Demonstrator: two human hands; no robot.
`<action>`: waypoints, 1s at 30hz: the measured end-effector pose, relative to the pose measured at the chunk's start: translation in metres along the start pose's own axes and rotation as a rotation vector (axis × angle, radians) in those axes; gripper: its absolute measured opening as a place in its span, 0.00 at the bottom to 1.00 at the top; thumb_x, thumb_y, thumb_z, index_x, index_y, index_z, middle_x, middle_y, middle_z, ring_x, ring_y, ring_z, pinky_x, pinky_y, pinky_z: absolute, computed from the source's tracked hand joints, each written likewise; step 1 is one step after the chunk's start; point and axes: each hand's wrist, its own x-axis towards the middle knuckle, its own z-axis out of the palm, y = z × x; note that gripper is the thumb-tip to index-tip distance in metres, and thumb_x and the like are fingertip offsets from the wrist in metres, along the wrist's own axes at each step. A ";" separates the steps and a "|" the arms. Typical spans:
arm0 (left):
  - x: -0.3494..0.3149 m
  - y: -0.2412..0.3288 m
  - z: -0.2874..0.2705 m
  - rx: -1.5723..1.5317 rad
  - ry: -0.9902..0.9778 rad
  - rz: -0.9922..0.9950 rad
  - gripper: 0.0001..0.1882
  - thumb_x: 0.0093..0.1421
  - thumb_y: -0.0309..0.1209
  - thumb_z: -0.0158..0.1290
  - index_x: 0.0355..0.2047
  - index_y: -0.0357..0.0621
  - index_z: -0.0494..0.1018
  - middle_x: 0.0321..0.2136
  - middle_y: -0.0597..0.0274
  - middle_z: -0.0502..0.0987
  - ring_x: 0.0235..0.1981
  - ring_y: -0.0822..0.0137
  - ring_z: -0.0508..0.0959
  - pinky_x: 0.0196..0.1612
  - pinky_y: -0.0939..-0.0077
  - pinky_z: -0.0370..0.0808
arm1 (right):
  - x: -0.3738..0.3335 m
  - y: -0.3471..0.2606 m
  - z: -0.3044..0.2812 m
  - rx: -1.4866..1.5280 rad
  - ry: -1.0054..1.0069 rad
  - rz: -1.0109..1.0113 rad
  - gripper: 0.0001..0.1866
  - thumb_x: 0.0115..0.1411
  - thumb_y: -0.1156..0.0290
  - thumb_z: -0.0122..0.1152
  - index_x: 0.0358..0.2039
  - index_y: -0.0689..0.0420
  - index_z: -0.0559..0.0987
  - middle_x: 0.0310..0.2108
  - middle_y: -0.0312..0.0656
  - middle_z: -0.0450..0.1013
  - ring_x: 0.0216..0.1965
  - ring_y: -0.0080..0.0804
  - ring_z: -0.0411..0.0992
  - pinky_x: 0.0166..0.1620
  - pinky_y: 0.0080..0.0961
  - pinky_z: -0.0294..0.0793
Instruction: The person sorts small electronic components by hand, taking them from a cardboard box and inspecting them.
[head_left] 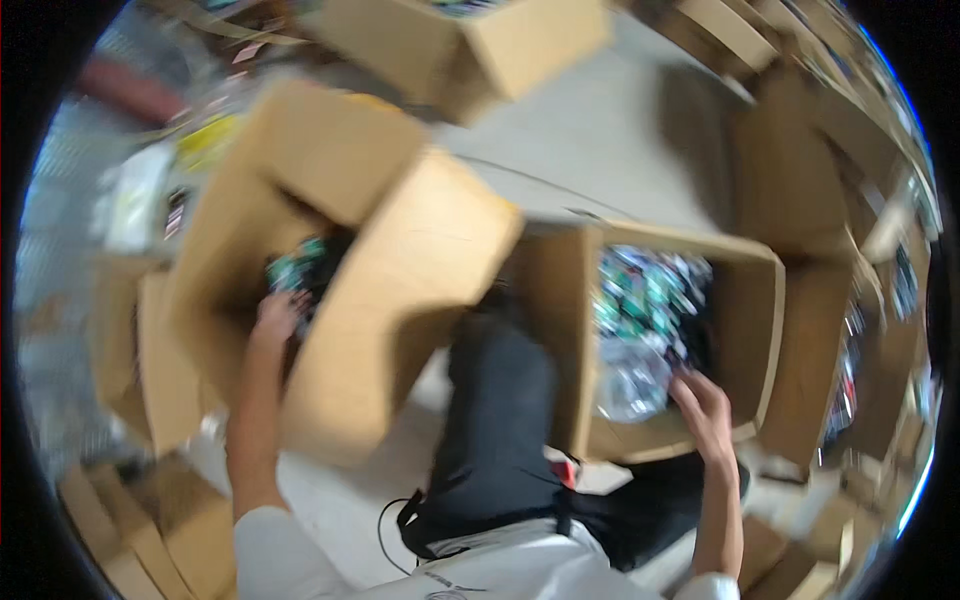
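My left hand (pixel 281 313) reaches down inside a tall open cardboard box (pixel 225 235) on the left. Just beyond its fingertips are green circuit boards (pixel 295 266); blur hides whether the fingers grip them. At the right, my right hand (pixel 706 405) is over the near side of a second cardboard box (pixel 762 330), its fingers curled together by a small dark piece I cannot make out. That box holds a heap of green and silvery circuit boards (pixel 640 290). A clear plastic bag or wrap (pixel 632 382) lies at the near end of the heap, beside the right hand.
A raised cardboard flap (pixel 400 290) leans between the two boxes, near my dark-trousered leg (pixel 500 390). Another carton (pixel 465 45) stands at the far side. More boxes with mixed parts (pixel 850 370) line the right. A dark cable (pixel 530 180) crosses the grey floor (pixel 600 120).
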 end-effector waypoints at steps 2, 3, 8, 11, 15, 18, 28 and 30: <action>0.039 -0.078 0.028 0.251 0.068 -0.096 0.25 0.64 0.36 0.56 0.54 0.28 0.70 0.50 0.47 0.77 0.47 0.55 0.78 0.51 0.63 0.76 | 0.024 0.058 -0.016 -0.069 -0.036 0.134 0.20 0.67 0.62 0.60 0.50 0.68 0.78 0.43 0.42 0.79 0.43 0.26 0.74 0.49 0.26 0.73; 0.072 -0.115 0.022 0.286 -0.020 -0.197 0.25 0.64 0.36 0.56 0.54 0.28 0.70 0.50 0.47 0.77 0.47 0.55 0.78 0.51 0.63 0.76 | 0.034 0.084 -0.022 -0.159 -0.110 0.075 0.20 0.67 0.62 0.59 0.50 0.66 0.78 0.42 0.48 0.79 0.42 0.29 0.75 0.48 0.29 0.74; 0.050 0.051 -0.030 1.362 0.364 0.361 0.33 0.65 0.42 0.57 0.60 0.26 0.65 0.55 0.48 0.73 0.50 0.57 0.77 0.53 0.68 0.74 | 0.115 0.140 -0.018 -0.694 -0.087 -0.051 0.16 0.60 0.58 0.61 0.37 0.59 0.80 0.32 0.53 0.79 0.37 0.53 0.77 0.42 0.43 0.76; -0.078 0.010 0.158 0.510 -0.015 0.629 0.25 0.71 0.36 0.48 0.63 0.34 0.63 0.56 0.51 0.73 0.55 0.61 0.75 0.57 0.70 0.72 | 0.143 0.181 -0.027 -0.676 0.076 0.132 0.16 0.59 0.58 0.62 0.35 0.60 0.80 0.33 0.56 0.79 0.39 0.54 0.78 0.44 0.49 0.76; -0.314 -0.032 0.322 0.663 -0.050 1.023 0.19 0.72 0.31 0.44 0.58 0.32 0.68 0.54 0.50 0.76 0.51 0.61 0.78 0.56 0.66 0.73 | 0.211 0.172 0.034 -0.607 0.186 0.135 0.26 0.56 0.53 0.66 0.45 0.61 0.75 0.45 0.55 0.76 0.47 0.55 0.76 0.49 0.48 0.76; -0.358 -0.117 0.394 0.921 -0.624 1.276 0.15 0.66 0.27 0.49 0.51 0.33 0.74 0.48 0.50 0.76 0.47 0.62 0.78 0.52 0.69 0.75 | 0.241 0.206 0.063 -0.449 0.349 0.197 0.30 0.54 0.49 0.68 0.47 0.61 0.74 0.45 0.55 0.76 0.47 0.55 0.76 0.49 0.48 0.76; -0.326 -0.258 0.519 1.197 -0.878 0.942 0.38 0.53 0.24 0.63 0.63 0.35 0.62 0.63 0.40 0.62 0.64 0.46 0.65 0.65 0.55 0.63 | 0.220 0.163 -0.013 0.644 -0.013 0.324 0.17 0.50 0.73 0.76 0.40 0.59 0.81 0.37 0.37 0.79 0.33 0.31 0.77 0.39 0.34 0.81; -0.309 -0.265 0.535 1.438 -0.909 1.284 0.43 0.47 0.25 0.66 0.64 0.38 0.61 0.63 0.42 0.62 0.65 0.47 0.62 0.68 0.46 0.55 | 0.195 0.130 -0.033 0.782 -0.434 0.286 0.14 0.58 0.69 0.71 0.42 0.58 0.79 0.37 0.36 0.77 0.37 0.29 0.77 0.39 0.36 0.83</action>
